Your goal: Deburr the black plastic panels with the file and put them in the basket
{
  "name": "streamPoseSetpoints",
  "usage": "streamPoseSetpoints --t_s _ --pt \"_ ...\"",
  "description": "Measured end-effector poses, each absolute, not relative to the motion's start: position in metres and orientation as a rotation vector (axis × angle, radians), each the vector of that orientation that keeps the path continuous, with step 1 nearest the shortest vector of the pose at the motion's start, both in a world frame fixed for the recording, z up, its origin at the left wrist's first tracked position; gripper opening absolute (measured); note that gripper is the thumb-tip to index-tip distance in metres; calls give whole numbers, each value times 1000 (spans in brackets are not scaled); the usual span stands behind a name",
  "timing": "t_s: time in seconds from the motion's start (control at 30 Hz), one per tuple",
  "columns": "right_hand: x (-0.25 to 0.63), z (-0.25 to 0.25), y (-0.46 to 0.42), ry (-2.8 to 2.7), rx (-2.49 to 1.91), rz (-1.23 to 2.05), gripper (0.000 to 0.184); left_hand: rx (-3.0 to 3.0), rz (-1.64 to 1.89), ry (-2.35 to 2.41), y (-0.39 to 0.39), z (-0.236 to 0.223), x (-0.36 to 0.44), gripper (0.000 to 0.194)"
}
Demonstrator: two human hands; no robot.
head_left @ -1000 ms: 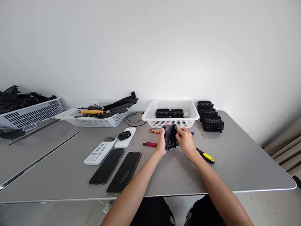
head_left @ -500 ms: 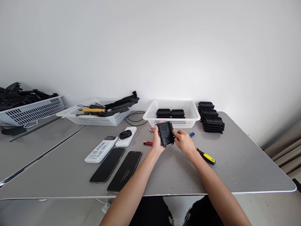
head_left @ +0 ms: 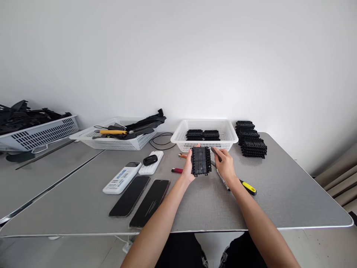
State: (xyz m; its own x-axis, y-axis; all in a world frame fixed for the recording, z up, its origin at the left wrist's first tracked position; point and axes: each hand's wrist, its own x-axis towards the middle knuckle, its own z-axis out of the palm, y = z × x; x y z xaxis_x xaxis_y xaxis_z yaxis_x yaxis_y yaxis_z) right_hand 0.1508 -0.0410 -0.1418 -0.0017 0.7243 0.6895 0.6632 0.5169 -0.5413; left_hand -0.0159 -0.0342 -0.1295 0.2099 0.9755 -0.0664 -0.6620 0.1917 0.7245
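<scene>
My left hand (head_left: 189, 168) grips a black plastic part (head_left: 200, 160) by its left side and holds it up over the table. The part is a flat rectangle with toothed edges on both sides. My right hand (head_left: 225, 163) is just to its right, fingers closed around a small dark tool (head_left: 216, 154); the tool's kind is hard to make out. Its tip points towards the part's upper right corner. Below the right wrist, a black-and-yellow handle (head_left: 249, 187) lies partly covered by the forearm. A thin pen-like item (head_left: 224, 181) lies beside the wrist.
A white basket (head_left: 205, 145) behind my hands holds similar black parts, and stacks of them (head_left: 253, 147) stand at its right. Two phones (head_left: 129, 196), white power banks (head_left: 122, 178) and a red lighter (head_left: 177, 170) lie leftward. Another basket (head_left: 117, 144) holds black pieces.
The black part has shifted slightly right and been turned more upright. My right hand has come away from its edge, and the dark tool in the fingers now shows.
</scene>
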Motion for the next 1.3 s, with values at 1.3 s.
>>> streamPoseSetpoints --t_s 1.3 --pt "142 -132 -54 -1946 -1145 245 34 648 1435 643 -30 -135 -15 62"
